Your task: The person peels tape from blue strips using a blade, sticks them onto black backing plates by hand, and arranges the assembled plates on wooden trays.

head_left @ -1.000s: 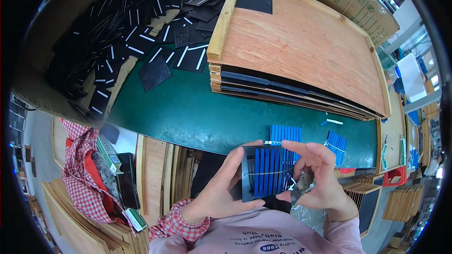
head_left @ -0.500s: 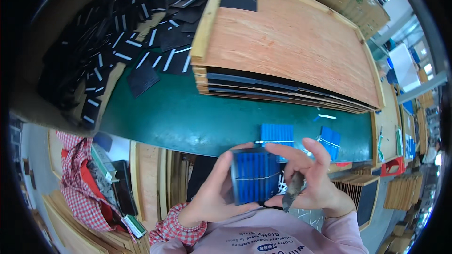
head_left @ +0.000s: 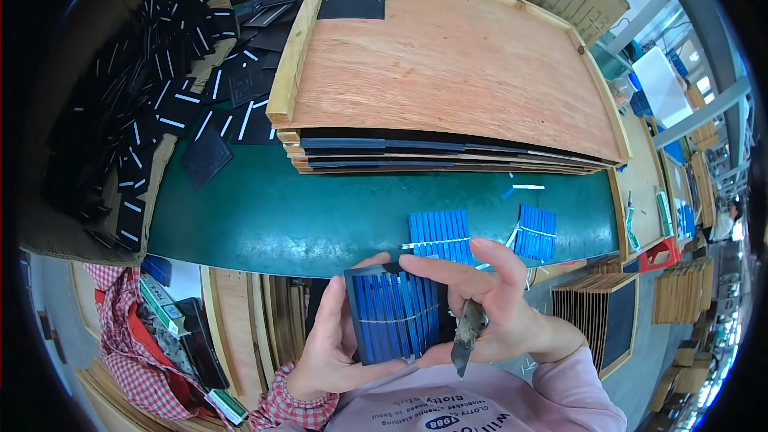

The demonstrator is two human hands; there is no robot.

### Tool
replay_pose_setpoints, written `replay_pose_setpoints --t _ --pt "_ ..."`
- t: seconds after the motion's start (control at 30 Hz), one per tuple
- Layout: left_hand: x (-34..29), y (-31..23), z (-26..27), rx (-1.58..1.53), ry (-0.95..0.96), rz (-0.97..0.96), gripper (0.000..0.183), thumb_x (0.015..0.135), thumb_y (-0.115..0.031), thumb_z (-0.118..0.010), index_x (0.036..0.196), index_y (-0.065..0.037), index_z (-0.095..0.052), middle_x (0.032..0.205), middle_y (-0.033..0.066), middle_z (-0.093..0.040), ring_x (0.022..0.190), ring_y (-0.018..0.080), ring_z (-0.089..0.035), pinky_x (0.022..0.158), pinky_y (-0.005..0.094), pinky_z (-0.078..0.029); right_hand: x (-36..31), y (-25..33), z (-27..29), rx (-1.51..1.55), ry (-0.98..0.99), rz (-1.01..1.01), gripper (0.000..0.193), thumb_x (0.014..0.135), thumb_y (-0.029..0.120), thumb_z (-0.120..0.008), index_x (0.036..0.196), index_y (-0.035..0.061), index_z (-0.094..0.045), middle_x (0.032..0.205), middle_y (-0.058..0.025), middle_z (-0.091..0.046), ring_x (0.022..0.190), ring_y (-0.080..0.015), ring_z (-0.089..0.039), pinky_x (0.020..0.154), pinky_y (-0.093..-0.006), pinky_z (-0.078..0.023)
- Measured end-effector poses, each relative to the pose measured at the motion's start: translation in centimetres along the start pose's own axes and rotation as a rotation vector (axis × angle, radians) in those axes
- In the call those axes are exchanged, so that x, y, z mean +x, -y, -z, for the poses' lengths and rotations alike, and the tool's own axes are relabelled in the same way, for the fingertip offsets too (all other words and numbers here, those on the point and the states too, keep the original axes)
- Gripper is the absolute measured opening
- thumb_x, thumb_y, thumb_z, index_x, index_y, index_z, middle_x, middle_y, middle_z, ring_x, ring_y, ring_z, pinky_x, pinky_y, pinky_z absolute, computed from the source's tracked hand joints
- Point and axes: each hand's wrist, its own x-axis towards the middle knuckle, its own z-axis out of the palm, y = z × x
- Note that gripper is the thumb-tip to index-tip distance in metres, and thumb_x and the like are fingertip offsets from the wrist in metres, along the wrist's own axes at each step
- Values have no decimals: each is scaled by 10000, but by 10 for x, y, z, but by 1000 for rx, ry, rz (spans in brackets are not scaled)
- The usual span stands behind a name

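I have left hand (head_left: 322, 362) gripping black-edged panel (head_left: 396, 302) with blue strips by left side, thumb along lower edge. Right hand (head_left: 512, 314) pinches right side, index finger on top edge, thumb below; grey pointed tool (head_left: 470, 334) tucked in it. Panel held before pink shirt (head_left: 400, 402), near front edge of green tabletop (head_left: 264, 224). On tabletop I see two blue striped pieces (head_left: 440, 228), wooden tray stack (head_left: 456, 72) behind.

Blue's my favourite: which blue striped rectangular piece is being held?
The dark-edged blue striped piece between the left hand and right hand; the two nearby blue pieces lie on the green tabletop.
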Motion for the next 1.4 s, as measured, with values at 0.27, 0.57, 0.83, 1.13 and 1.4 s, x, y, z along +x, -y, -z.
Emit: replay_pose_setpoints --t 0.27,0.57,0.83,1.13,1.4 --pt "0 -4 1 -12 1 2 1103 624 112 -711 1426 -270 -57 1407 258 -147 1275 306 -293 985 407 -345 2 4 2 -116 38 -55 1002 682 69 -762 1381 124 -46 1332 -225 -383 899 -178 -557 581 -212 -427" --pt "-1 -6 3 0 6 -16 1098 621 124 -705 1425 -270 -69 1409 256 -139 1278 300 -288 981 400 -353 9 3 -1 -153 12 -3 1016 663 127 -787 1378 110 -65 1300 -208 -434 603 -86 -496 468 -196 -357" --pt "-3 -6 4 7 -5 -12 1102 623 125 -702 1425 -268 -55 1411 253 -140 1283 302 -282 986 398 -350 9 1 -2 -117 -2 -52 1029 658 125 -788 1379 107 -53 1296 -209 -438 585 -73 -494 463 -192 -359" --pt "-5 -8 4 10 -1 -25 1096 627 119 -704 1424 -267 -59 1411 259 -135 1286 305 -279 989 402 -345 12 2 -5 -91 37 -8 1013 698 132 -761 1385 110 -17 1292 -259 -414 1106 -290 -500 781 -303 -459" --pt "-5 -10 3 -25 -10 -21 1081 631 123 -697 1423 -268 -74 1411 265 -129 1289 311 -274 991 406 -343 7 1 -4 -100 34 -71 1030 676 140 -779 1383 102 -31 1296 -254 -413 1009 -257 -555 744 -293 -467"
